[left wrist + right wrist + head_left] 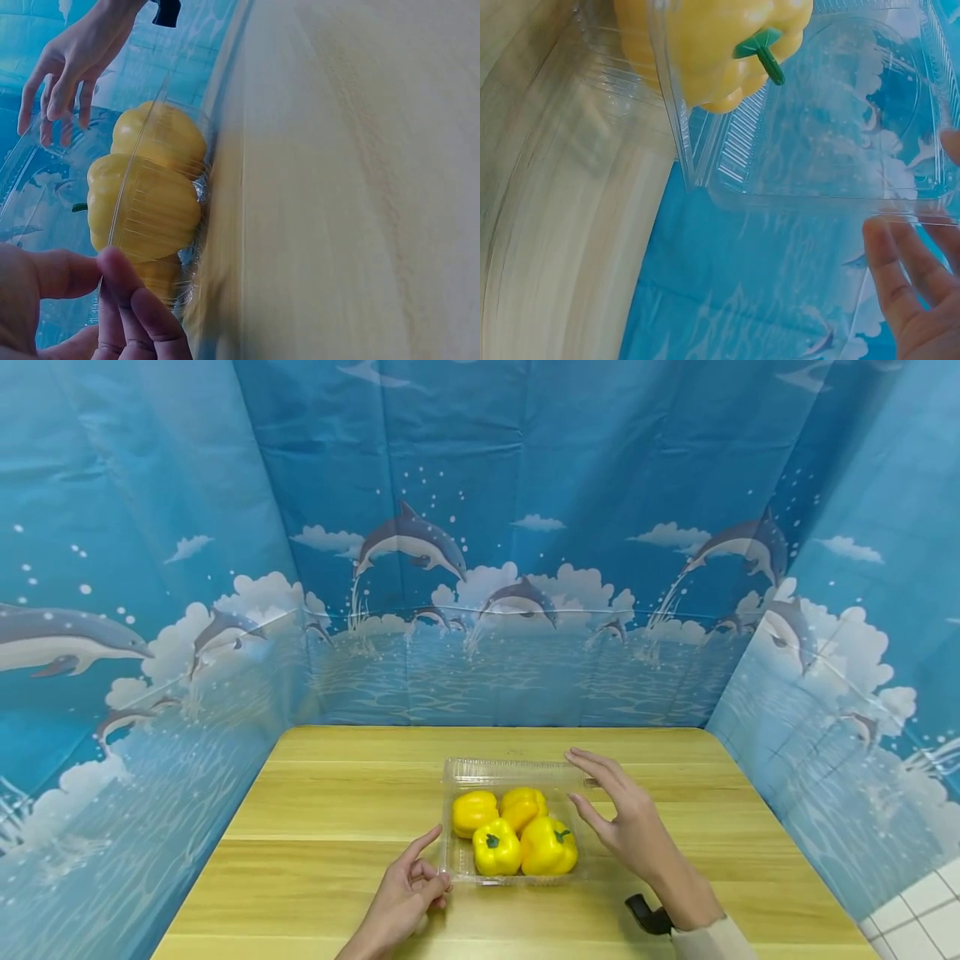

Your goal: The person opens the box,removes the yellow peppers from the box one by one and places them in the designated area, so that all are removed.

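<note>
While the left hand (408, 893) pinches the near-left corner of the clear clamshell box (459, 852), four yellow peppers (516, 833) sit inside it, between both hands. The right hand (626, 822) hovers with fingers relaxed at the raised lid (840, 142); lowering it squarely seems advisable. Whether fingertips touch the lid is unclear.

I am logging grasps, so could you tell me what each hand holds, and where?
The left hand pinches the clear plastic box at its near-left edge. The right hand is open beside the lid, gripping nothing.
</note>
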`<state>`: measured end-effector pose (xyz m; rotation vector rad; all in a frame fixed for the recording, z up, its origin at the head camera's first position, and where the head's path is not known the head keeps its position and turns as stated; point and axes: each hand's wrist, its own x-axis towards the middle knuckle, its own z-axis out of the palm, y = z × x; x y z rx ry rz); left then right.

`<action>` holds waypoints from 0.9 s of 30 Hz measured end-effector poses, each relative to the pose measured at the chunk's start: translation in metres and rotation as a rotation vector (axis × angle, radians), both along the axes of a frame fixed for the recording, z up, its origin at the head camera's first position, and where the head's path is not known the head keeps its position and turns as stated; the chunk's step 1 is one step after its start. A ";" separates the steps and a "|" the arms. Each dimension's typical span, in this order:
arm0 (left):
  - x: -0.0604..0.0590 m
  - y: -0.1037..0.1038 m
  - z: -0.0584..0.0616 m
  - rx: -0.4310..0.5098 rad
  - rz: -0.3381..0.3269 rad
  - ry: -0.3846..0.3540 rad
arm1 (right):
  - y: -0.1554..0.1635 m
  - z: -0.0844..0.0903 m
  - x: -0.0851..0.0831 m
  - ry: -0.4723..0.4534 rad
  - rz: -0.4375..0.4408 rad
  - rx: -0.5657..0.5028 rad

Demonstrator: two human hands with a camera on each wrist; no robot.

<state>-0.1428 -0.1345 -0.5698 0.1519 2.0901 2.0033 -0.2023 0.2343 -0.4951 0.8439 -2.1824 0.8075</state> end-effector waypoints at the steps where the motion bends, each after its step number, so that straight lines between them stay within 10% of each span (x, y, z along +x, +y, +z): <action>1: 0.000 0.000 0.000 0.001 -0.001 0.000 | 0.000 0.000 -0.001 -0.001 -0.003 -0.007; 27: 0.000 -0.001 -0.003 0.015 -0.008 0.001 | 0.003 -0.007 -0.030 -0.201 0.018 -0.208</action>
